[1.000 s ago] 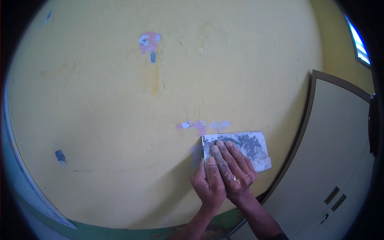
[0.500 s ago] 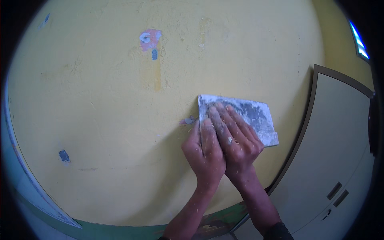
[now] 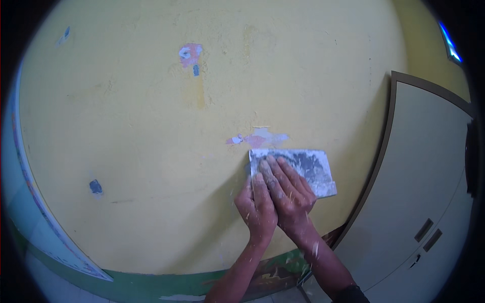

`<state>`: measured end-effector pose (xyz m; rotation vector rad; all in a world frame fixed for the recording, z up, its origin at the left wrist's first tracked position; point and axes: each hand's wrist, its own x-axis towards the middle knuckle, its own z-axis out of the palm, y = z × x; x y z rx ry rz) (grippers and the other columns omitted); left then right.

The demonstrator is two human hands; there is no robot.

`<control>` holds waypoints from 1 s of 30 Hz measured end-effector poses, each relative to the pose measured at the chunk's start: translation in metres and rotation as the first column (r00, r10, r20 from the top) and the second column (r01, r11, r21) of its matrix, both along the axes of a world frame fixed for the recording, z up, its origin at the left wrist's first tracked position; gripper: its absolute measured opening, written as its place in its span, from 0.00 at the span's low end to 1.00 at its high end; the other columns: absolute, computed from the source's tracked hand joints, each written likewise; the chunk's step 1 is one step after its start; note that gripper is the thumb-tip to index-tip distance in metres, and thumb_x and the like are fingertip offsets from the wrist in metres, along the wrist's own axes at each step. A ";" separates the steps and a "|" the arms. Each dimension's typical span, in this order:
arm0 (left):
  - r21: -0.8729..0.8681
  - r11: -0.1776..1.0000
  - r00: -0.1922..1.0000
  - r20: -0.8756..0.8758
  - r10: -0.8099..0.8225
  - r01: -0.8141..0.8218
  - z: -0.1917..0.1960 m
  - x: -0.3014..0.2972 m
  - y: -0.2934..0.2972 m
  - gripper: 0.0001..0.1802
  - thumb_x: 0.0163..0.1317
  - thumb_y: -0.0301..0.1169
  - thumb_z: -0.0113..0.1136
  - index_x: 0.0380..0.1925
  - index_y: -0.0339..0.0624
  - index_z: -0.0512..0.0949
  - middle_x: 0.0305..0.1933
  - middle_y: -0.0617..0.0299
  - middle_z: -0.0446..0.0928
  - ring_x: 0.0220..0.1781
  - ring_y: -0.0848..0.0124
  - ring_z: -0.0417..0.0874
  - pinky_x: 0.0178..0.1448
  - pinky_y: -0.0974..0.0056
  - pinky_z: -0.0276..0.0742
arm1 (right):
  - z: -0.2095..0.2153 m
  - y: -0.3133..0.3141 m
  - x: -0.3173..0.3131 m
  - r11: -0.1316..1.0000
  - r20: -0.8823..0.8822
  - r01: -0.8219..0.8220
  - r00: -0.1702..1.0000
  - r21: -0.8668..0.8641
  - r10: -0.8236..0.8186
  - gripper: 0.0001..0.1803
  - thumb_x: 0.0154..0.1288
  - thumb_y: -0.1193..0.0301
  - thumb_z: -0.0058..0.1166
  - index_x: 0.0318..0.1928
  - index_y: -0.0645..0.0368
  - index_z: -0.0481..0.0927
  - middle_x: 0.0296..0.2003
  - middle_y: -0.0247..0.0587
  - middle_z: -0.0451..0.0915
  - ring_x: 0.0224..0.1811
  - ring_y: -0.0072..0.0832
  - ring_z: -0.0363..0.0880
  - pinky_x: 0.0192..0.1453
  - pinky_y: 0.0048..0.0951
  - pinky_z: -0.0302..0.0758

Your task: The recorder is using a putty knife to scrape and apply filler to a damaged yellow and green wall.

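Both my hands press a flat scraper plate (image 3: 319, 174), grey metal smeared with white, against a yellow wall (image 3: 151, 151). My right hand (image 3: 293, 194) lies over its face with the fingers close together. Beside it, my left hand (image 3: 257, 204) grips the plate's left edge; part of its grip is hidden. Just above the plate, a scraped patch (image 3: 260, 136) shows pink and whitish layers under the yellow paint. Small paint flakes (image 3: 316, 248) fall around my forearms.
A pale cabinet (image 3: 399, 166) with a brown frame stands at the right. Other bare spots mark the wall: a pink and white one (image 3: 191, 54) higher up and a grey one (image 3: 95, 187) at left. A green band (image 3: 151, 285) runs along the wall's bottom.
My hands and the plate have moved down the wall. A pink and whitish patch now shows where the plate was, and more flakes are falling.
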<state>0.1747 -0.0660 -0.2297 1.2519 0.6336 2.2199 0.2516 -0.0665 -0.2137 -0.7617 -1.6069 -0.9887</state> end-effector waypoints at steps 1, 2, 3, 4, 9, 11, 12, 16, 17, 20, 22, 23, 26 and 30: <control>-0.007 0.997 0.996 -0.056 0.071 -0.071 -0.013 -0.002 0.001 0.18 0.76 0.33 0.51 0.31 0.28 0.76 0.21 0.57 0.74 0.29 0.79 0.71 0.31 0.61 0.71 | -0.010 -0.002 -0.001 1.000 -0.002 -0.004 1.000 0.000 0.004 0.17 0.65 0.70 0.58 0.52 0.60 0.87 0.54 0.44 0.86 0.58 0.41 0.85 0.60 0.39 0.82; 0.005 0.997 0.995 -0.056 0.077 -0.077 -0.010 -0.001 0.000 0.18 0.76 0.33 0.51 0.31 0.28 0.76 0.21 0.57 0.74 0.29 0.79 0.71 0.31 0.61 0.71 | -0.011 -0.003 0.000 1.000 -0.003 -0.010 1.000 0.012 0.010 0.17 0.65 0.70 0.58 0.52 0.60 0.87 0.54 0.44 0.86 0.58 0.41 0.85 0.60 0.39 0.82; 0.029 0.994 0.991 -0.080 0.107 -0.105 -0.005 0.000 -0.003 0.18 0.76 0.33 0.51 0.31 0.27 0.76 0.21 0.56 0.74 0.29 0.78 0.71 0.30 0.61 0.71 | -0.010 -0.003 0.000 1.000 -0.015 0.003 1.000 0.004 -0.003 0.17 0.65 0.70 0.58 0.52 0.60 0.87 0.54 0.44 0.86 0.58 0.41 0.86 0.59 0.38 0.82; 0.053 0.990 0.985 -0.103 0.138 -0.133 -0.001 0.001 -0.003 0.18 0.76 0.33 0.51 0.31 0.27 0.75 0.21 0.56 0.75 0.28 0.77 0.71 0.30 0.60 0.70 | -0.008 -0.002 0.001 1.000 -0.027 0.015 1.000 -0.006 -0.015 0.17 0.65 0.70 0.57 0.52 0.60 0.87 0.54 0.44 0.87 0.57 0.40 0.86 0.59 0.38 0.82; 0.013 0.993 0.987 -0.110 0.120 -0.120 -0.002 0.001 0.000 0.18 0.76 0.33 0.51 0.30 0.28 0.75 0.20 0.54 0.74 0.27 0.77 0.71 0.30 0.59 0.70 | 0.000 -0.001 0.003 1.000 -0.011 0.010 1.000 0.008 -0.010 0.17 0.66 0.70 0.57 0.52 0.59 0.87 0.53 0.43 0.87 0.59 0.38 0.85 0.60 0.35 0.81; 0.026 0.996 0.993 -0.077 0.090 -0.088 -0.006 0.003 0.003 0.18 0.76 0.33 0.50 0.29 0.29 0.74 0.20 0.55 0.73 0.27 0.77 0.71 0.30 0.60 0.69 | -0.013 0.001 0.003 0.999 -0.019 0.032 0.999 0.018 -0.032 0.17 0.66 0.70 0.56 0.53 0.59 0.87 0.53 0.43 0.87 0.58 0.39 0.85 0.60 0.35 0.81; 0.065 0.990 0.987 -0.093 0.132 -0.126 -0.006 0.004 0.004 0.19 0.76 0.33 0.50 0.28 0.29 0.74 0.20 0.56 0.72 0.27 0.77 0.70 0.29 0.60 0.68 | -0.013 0.000 0.002 0.998 -0.026 0.054 0.998 0.028 -0.053 0.17 0.67 0.70 0.56 0.53 0.59 0.87 0.53 0.43 0.87 0.58 0.39 0.85 0.60 0.35 0.81; 0.144 0.989 0.993 -0.107 0.052 -0.036 0.038 0.003 0.020 0.20 0.76 0.34 0.50 0.27 0.29 0.73 0.19 0.58 0.72 0.27 0.77 0.69 0.29 0.60 0.67 | 0.032 0.015 0.006 0.991 -0.058 0.070 0.996 0.113 -0.064 0.17 0.66 0.70 0.57 0.54 0.58 0.86 0.54 0.42 0.87 0.59 0.39 0.85 0.56 0.35 0.81; 0.123 0.992 0.996 -0.088 0.011 -0.001 0.055 0.002 0.018 0.20 0.76 0.34 0.50 0.28 0.29 0.73 0.19 0.55 0.71 0.27 0.77 0.69 0.29 0.59 0.68 | 0.047 0.015 0.005 0.991 -0.051 0.052 0.998 0.123 -0.046 0.17 0.66 0.70 0.57 0.54 0.58 0.86 0.54 0.41 0.86 0.60 0.38 0.84 0.55 0.34 0.81; 0.112 0.990 0.992 -0.082 0.099 -0.089 0.036 0.012 0.014 0.20 0.76 0.35 0.51 0.28 0.28 0.73 0.19 0.53 0.72 0.26 0.76 0.69 0.30 0.57 0.68 | 0.032 0.008 0.013 0.996 -0.039 0.043 0.998 0.076 -0.041 0.17 0.66 0.70 0.58 0.54 0.57 0.87 0.54 0.40 0.87 0.59 0.37 0.84 0.54 0.34 0.81; 0.100 0.986 0.983 -0.107 0.146 -0.136 0.008 0.004 0.011 0.20 0.76 0.34 0.51 0.29 0.27 0.74 0.21 0.50 0.74 0.26 0.74 0.71 0.30 0.56 0.70 | 0.001 0.011 0.004 0.997 -0.056 0.052 0.997 0.062 -0.048 0.17 0.66 0.70 0.58 0.53 0.57 0.87 0.53 0.40 0.87 0.59 0.36 0.85 0.55 0.33 0.81; 0.088 0.988 0.981 -0.134 0.138 -0.127 0.008 0.006 0.010 0.19 0.76 0.34 0.51 0.31 0.27 0.75 0.22 0.49 0.75 0.26 0.73 0.73 0.31 0.56 0.71 | -0.002 0.012 0.006 0.995 -0.063 0.073 0.996 0.064 -0.069 0.17 0.66 0.70 0.58 0.53 0.57 0.87 0.53 0.40 0.87 0.59 0.36 0.85 0.55 0.33 0.81; 0.079 0.993 0.975 -0.195 0.105 -0.091 0.027 0.007 0.019 0.18 0.76 0.33 0.50 0.33 0.26 0.77 0.23 0.47 0.77 0.27 0.71 0.76 0.32 0.56 0.73 | 0.010 0.012 0.012 0.994 -0.059 0.071 0.996 0.079 -0.067 0.17 0.65 0.70 0.58 0.53 0.57 0.87 0.53 0.40 0.87 0.59 0.36 0.85 0.55 0.33 0.81; 0.115 0.988 0.980 -0.158 0.124 -0.106 0.023 0.015 0.016 0.18 0.76 0.33 0.50 0.31 0.28 0.76 0.22 0.52 0.76 0.28 0.75 0.71 0.32 0.59 0.72 | 0.019 0.013 0.021 0.995 -0.015 0.048 0.999 0.091 -0.047 0.19 0.63 0.70 0.58 0.53 0.59 0.87 0.54 0.42 0.86 0.60 0.38 0.84 0.58 0.35 0.81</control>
